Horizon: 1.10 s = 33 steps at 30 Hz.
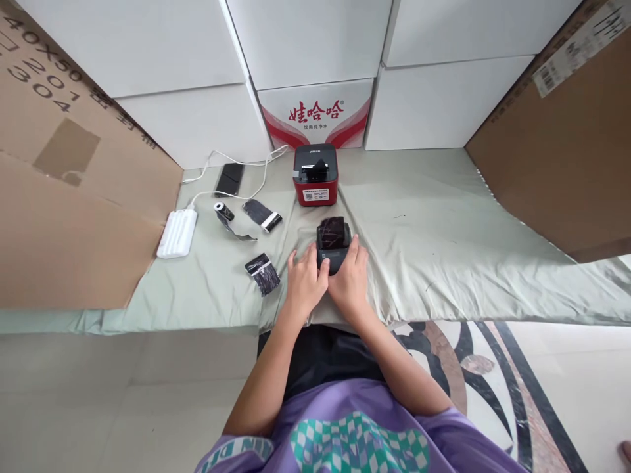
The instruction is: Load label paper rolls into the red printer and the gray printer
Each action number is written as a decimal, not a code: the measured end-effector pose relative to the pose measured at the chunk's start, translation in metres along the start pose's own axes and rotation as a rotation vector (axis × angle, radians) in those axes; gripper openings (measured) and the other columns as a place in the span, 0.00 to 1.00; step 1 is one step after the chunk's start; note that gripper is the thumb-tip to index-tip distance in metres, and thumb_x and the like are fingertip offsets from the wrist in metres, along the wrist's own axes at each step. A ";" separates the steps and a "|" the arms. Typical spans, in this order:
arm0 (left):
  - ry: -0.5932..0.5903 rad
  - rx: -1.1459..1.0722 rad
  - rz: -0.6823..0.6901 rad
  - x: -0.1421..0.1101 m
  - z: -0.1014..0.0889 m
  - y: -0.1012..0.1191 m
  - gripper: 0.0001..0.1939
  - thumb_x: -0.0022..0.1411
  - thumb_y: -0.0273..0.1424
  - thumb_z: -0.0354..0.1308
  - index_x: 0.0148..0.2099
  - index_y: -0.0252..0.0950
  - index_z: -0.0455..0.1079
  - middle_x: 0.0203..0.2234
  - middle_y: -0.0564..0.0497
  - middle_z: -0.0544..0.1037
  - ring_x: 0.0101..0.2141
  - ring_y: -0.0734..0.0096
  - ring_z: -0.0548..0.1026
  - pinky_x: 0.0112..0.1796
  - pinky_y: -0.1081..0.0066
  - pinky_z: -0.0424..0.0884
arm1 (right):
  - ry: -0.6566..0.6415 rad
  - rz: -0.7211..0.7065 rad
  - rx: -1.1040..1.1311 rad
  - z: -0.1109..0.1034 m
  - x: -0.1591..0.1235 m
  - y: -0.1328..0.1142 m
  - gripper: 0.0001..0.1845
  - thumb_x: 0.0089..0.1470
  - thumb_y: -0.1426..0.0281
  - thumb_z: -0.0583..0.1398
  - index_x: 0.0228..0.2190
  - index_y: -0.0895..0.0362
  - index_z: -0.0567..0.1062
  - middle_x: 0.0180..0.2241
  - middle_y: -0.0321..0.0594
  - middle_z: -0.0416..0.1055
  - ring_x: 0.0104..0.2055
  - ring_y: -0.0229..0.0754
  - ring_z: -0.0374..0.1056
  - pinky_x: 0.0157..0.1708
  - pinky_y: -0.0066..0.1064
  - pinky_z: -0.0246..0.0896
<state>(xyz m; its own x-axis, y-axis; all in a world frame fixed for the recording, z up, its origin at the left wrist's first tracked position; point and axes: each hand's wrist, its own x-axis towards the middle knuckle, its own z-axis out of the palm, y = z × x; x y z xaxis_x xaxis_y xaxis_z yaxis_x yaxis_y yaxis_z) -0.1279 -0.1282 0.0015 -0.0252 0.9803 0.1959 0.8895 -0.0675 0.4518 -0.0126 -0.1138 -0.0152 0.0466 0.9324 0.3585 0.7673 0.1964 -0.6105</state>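
Note:
A small black printer [331,258] stands on the cloth-covered table right in front of me, with a strip of dark, shiny paper [332,232] lying over its top. My left hand [304,279] grips its left side, the thumb near the front edge. My right hand [351,277] holds the right side, fingers along the edge. Just behind sits a larger red-and-black printer [316,176]. To the left lie a small roll of black paper [225,211] with a loose tail, a folded dark strip [262,215], and a crumpled dark piece [263,274].
At the left, a white power bank [177,233] has a white cable [241,196] running from it, near a black phone [229,179]. Cardboard boxes stand at the left [73,217] and right [557,164]. White boxes [315,39] are stacked along the back.

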 end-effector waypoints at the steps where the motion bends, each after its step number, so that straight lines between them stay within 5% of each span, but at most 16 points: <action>1: 0.002 -0.008 0.001 0.000 0.001 -0.001 0.26 0.78 0.37 0.41 0.71 0.33 0.61 0.63 0.37 0.75 0.63 0.54 0.74 0.70 0.47 0.55 | 0.006 0.001 0.003 0.000 0.000 0.000 0.43 0.61 0.65 0.57 0.69 0.72 0.51 0.54 0.65 0.66 0.57 0.63 0.64 0.60 0.60 0.61; 8: 0.048 -0.025 0.030 -0.007 0.006 -0.004 0.28 0.78 0.39 0.41 0.72 0.32 0.60 0.67 0.36 0.70 0.69 0.53 0.66 0.70 0.45 0.53 | -0.017 0.073 0.113 0.000 -0.002 0.006 0.50 0.55 0.61 0.63 0.70 0.68 0.49 0.54 0.63 0.65 0.60 0.65 0.63 0.59 0.60 0.63; 13: 0.124 -0.128 0.031 -0.005 0.002 -0.009 0.26 0.78 0.39 0.42 0.68 0.37 0.68 0.67 0.40 0.71 0.71 0.54 0.63 0.70 0.47 0.56 | -0.037 0.079 0.160 0.001 -0.004 0.006 0.56 0.54 0.54 0.66 0.71 0.68 0.48 0.57 0.64 0.63 0.62 0.66 0.61 0.61 0.60 0.61; 21: 0.035 -0.370 0.025 0.054 -0.012 -0.015 0.26 0.76 0.33 0.44 0.70 0.37 0.67 0.69 0.45 0.69 0.72 0.58 0.61 0.70 0.54 0.58 | -0.082 0.085 0.145 0.000 -0.003 0.006 0.62 0.49 0.56 0.70 0.72 0.65 0.45 0.59 0.64 0.62 0.65 0.66 0.59 0.63 0.60 0.59; 28: -0.144 -0.086 0.118 0.091 -0.031 -0.013 0.15 0.69 0.29 0.53 0.46 0.42 0.83 0.56 0.45 0.81 0.65 0.50 0.70 0.65 0.46 0.60 | -0.086 0.098 0.145 0.000 -0.003 0.005 0.63 0.48 0.57 0.71 0.71 0.67 0.46 0.60 0.64 0.61 0.66 0.66 0.57 0.65 0.58 0.58; 33: -0.224 0.196 0.221 0.098 -0.048 -0.003 0.13 0.61 0.33 0.66 0.47 0.45 0.84 0.51 0.43 0.78 0.57 0.44 0.70 0.57 0.47 0.65 | -0.078 0.079 0.160 0.001 -0.003 0.007 0.63 0.48 0.56 0.71 0.72 0.65 0.45 0.59 0.63 0.61 0.65 0.66 0.59 0.64 0.59 0.59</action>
<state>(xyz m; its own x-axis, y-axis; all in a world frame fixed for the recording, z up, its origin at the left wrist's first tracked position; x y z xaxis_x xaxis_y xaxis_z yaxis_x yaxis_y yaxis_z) -0.1552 -0.0412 0.0610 0.2580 0.9640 0.0648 0.9335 -0.2661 0.2403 -0.0078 -0.1152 -0.0214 0.0476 0.9663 0.2529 0.6511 0.1620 -0.7415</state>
